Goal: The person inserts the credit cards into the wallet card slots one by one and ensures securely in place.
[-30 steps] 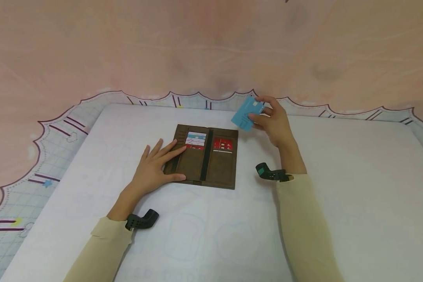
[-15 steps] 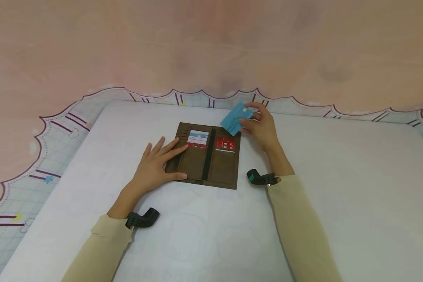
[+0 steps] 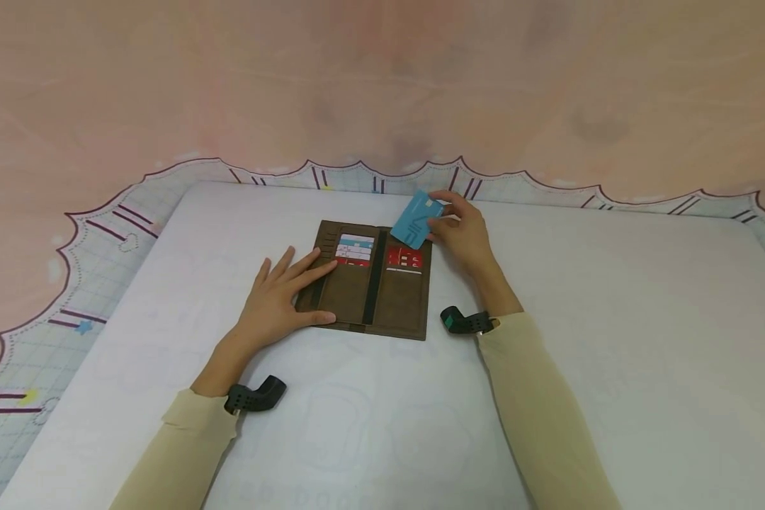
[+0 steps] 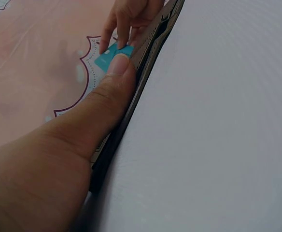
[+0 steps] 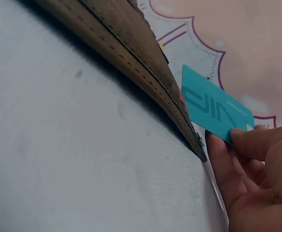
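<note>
A brown wallet lies unfolded on the white table, with a dark strip down its middle. Its left panel holds several cards in slots; red cards show in the right panel. My left hand rests flat on the wallet's left side, fingers spread, thumb near the lower edge. With thumb and fingers my right hand pinches a blue card by its right end. Tilted, the card overlaps the top of the right panel. In the right wrist view the blue card shows dark lettering beside the wallet's edge.
The white table spreads around the wallet. Behind it hangs a peach cloth with a scalloped, patterned border along the table's back and left edges. Black wrist cameras sit on both wrists.
My right hand has carried the blue card left and down, from beyond the wallet's upper right corner to over the top of its right panel. My left hand has stayed on the wallet.
</note>
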### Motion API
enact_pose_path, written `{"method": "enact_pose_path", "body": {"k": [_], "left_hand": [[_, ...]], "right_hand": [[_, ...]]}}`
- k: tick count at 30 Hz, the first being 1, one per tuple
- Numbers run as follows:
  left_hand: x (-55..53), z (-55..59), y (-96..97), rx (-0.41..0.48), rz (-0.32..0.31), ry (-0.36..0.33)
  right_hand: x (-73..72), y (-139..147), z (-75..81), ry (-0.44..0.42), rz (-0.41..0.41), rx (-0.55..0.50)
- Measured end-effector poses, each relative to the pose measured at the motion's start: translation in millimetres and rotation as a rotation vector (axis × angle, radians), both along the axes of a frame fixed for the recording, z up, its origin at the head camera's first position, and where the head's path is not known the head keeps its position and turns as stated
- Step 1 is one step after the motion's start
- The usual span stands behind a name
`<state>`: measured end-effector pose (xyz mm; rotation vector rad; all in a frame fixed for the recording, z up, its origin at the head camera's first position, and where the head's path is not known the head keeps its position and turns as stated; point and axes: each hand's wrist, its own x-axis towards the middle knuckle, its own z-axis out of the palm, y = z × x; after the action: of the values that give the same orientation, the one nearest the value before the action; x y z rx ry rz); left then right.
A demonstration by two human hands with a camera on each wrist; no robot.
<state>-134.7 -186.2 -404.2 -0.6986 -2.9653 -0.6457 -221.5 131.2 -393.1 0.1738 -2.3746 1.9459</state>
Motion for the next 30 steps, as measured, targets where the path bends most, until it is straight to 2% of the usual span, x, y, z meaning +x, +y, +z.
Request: {"method": "enact_pose_path", "body": {"k": [6,12,16,21,30], "left_hand": [[0.3,0.3,0.0,-0.007,0.005,0.0],[1.5,1.9,0.5,-0.004,0.007,-0.003],[1.7,2.1,0.8,0.0,0.004,-0.002],[1.0,0.6,0.5,0.0,0.001,-0.002],[0.7,1.2,0.5,-0.011,0.007,-0.004]], "right_hand": [[-1.2,-1.6,-1.7,0.052,-0.024,0.188],[-1.3,-5.2,-1.3,0.052,-0.023,0.365],[-0.6,-5.7,-1.2,0.012,-0.01,0.374],[-1.7,-5.1,-2.5,-0.021,-0.01,0.338],[-2.9,-4.9,-3.6,0.01,0.001,0.4]]}}
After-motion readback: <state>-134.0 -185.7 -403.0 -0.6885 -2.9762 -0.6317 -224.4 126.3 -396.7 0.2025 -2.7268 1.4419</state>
